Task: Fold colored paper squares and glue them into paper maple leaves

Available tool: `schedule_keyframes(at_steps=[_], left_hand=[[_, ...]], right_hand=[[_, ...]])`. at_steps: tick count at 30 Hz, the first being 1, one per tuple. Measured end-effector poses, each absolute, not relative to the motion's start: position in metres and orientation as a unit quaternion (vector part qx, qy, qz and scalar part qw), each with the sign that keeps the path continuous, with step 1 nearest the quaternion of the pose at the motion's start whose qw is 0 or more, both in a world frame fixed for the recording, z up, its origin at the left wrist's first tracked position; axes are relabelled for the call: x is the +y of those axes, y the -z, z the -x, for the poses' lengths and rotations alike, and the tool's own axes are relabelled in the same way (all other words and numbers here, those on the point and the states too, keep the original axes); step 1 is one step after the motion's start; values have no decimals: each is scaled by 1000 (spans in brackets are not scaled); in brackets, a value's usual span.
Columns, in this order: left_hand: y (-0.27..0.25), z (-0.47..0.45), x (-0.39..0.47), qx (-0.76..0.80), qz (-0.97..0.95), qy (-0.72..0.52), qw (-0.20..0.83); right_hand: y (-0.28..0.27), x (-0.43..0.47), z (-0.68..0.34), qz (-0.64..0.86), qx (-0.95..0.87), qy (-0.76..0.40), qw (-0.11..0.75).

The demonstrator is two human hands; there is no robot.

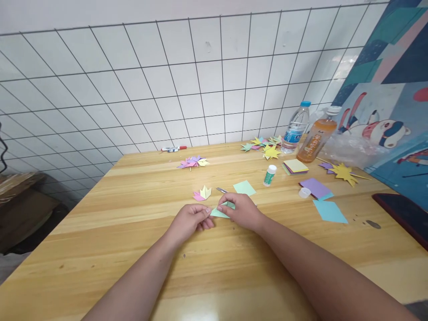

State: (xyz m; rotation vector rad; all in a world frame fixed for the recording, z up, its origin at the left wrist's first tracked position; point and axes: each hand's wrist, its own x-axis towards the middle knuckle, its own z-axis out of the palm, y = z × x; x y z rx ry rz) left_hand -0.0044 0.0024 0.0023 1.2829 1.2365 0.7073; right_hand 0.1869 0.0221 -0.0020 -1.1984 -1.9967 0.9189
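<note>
A folded piece of light green paper (219,214) is held just above the table between my two hands. My left hand (193,219) pinches its left corner between thumb and fingers. The fingers of my right hand (241,211) close on its upper right part, hiding some of the paper. Just beyond lie a pink and a pale yellow folded paper piece (205,192), side by side. A small cutter-like tool (221,190) and a flat light green sheet (244,187) rest behind my right hand.
A glue stick (269,175), its loose cap (304,192), a stack of coloured paper (296,166), purple (316,188) and blue (330,211) sheets lie rightward. Two bottles (317,138) stand behind. Folded paper leaves (193,162) and markers (174,149) lie near the tiled wall.
</note>
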Motion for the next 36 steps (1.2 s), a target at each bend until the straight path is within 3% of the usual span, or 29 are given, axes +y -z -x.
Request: schedule_keyframes(at_steps=[16,24,36], left_hand=[[0,7,4,539,-558,-308,552],[-3,4,-2,543,-686,-296,384],[-1,3,-1,551,-698,-295,350]], right_hand=[[-1,23,-188,444,-763,-344,320],[5,24,-186,460,-757,-346,309],[9,29,-190,455,-754,-353,316]])
